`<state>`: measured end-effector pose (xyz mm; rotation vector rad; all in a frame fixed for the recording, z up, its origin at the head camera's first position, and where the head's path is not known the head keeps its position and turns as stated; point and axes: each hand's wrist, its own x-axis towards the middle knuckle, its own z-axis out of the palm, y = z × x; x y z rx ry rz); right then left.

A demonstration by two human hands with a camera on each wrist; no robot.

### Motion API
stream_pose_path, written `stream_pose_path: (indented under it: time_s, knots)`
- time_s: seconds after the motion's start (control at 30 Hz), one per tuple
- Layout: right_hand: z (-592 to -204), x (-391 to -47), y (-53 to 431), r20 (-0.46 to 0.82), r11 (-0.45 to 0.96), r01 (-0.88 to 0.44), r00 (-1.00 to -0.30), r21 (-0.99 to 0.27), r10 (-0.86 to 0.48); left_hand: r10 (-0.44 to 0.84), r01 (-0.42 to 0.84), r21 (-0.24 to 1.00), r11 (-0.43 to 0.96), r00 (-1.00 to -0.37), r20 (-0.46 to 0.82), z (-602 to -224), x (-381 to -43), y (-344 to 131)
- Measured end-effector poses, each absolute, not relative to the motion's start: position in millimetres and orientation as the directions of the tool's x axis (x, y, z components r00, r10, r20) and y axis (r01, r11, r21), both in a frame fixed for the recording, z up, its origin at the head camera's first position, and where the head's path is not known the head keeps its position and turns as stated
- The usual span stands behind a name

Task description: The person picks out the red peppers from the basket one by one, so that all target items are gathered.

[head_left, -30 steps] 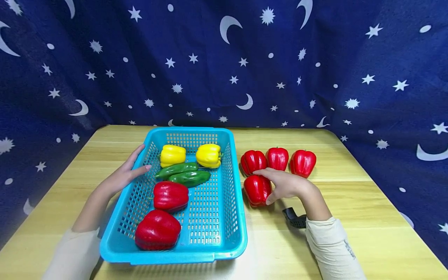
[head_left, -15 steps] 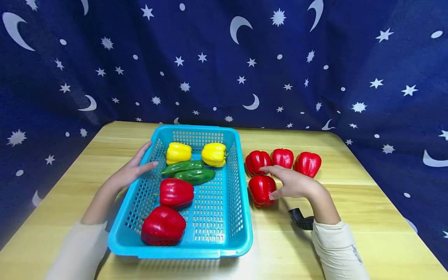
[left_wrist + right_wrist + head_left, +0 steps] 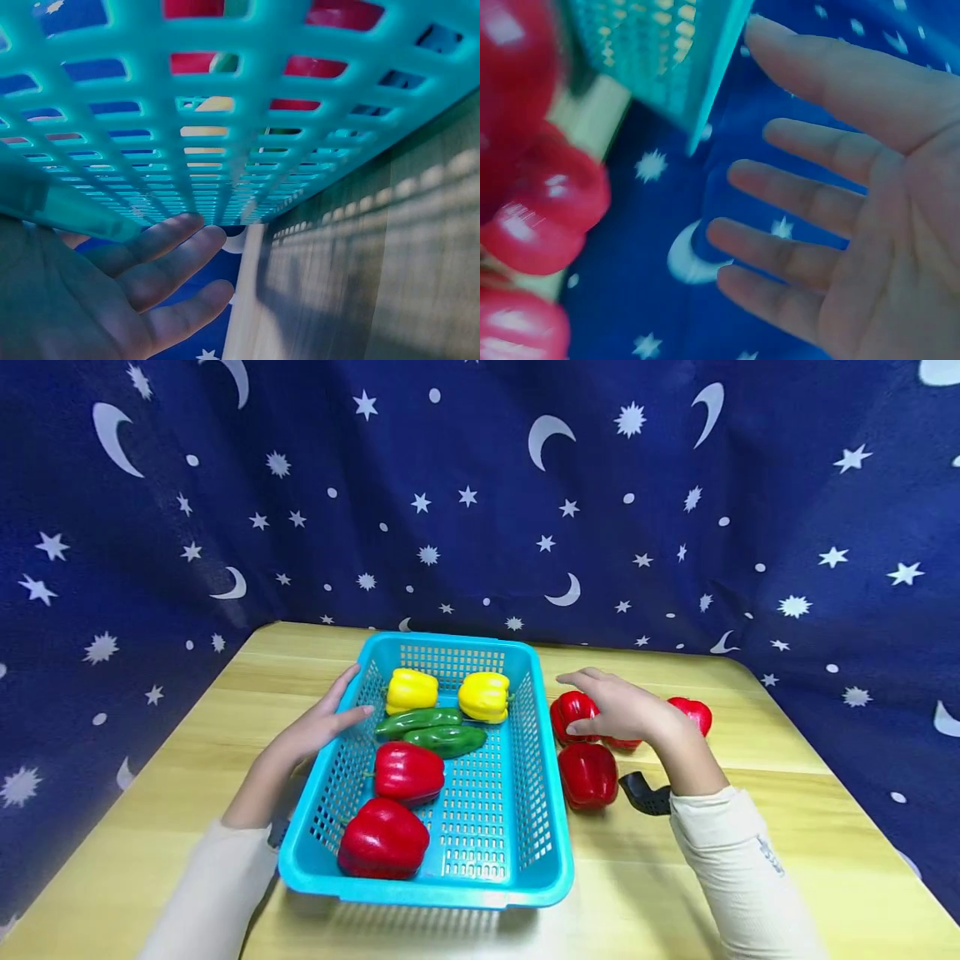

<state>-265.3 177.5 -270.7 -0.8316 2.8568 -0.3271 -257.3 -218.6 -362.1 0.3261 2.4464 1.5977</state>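
In the head view my left hand (image 3: 318,727) rests at the left rim of a blue perforated plastic basket (image 3: 557,860), thumb over the rim and fingers along the outside. The left wrist view shows its fingers (image 3: 184,259) loosely extended beside the basket wall. My right hand (image 3: 626,706) hovers over loose red bell peppers on the table, fingers spread and holding nothing. Below it lies the nearest red bell pepper (image 3: 588,777), with another red bell pepper (image 3: 573,717) behind. A third red pepper (image 3: 624,745) is mostly hidden by the hand; a fourth red pepper (image 3: 692,714) shows beyond the wrist.
Inside the basket lie two yellow bell peppers (image 3: 412,692), two long green peppers (image 3: 446,741) and two red bell peppers (image 3: 384,839). A black curved piece (image 3: 647,795) sits by my right wrist. A blue star-and-moon cloth (image 3: 480,577) hangs behind the wooden table (image 3: 637,893).
My right hand has lifted off the nearest red bell pepper and moved back above the others. My left hand stays at the basket rim. The whole head view has shifted sideways.
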Motion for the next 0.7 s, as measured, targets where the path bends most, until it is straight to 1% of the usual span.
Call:
stream_pose_path:
  time_s: [0.13, 0.3, 0.4, 0.5, 0.7]
  knots:
    - [-257, -275, 141, -0.076, 0.788, -0.594, -0.788, -0.164, -0.61, 0.298, 0.08, 0.922, 0.378, -0.954, -0.04, -361, -257, -218]
    - [-253, -283, 85, -0.103, 0.711, -0.701, -0.704, -0.051, -0.702, 0.285, 0.073, 0.923, 0.378, -0.957, -0.041, -363, -257, -220]
    - [-259, -283, 53, -0.123, 0.646, -0.763, -0.641, -0.005, -0.758, 0.278, 0.06, 0.925, 0.375, -0.959, -0.05, -364, -258, -221]
    - [-272, -280, 26, -0.175, 0.58, -0.814, -0.574, 0.019, -0.8, 0.277, 0.056, 0.924, 0.379, -0.959, -0.055, -365, -258, -220]
    - [-297, -271, -2, -0.313, 0.482, -0.874, -0.476, 0.061, -0.822, 0.293, 0.062, 0.924, 0.377, -0.955, -0.056, -363, -258, -219]
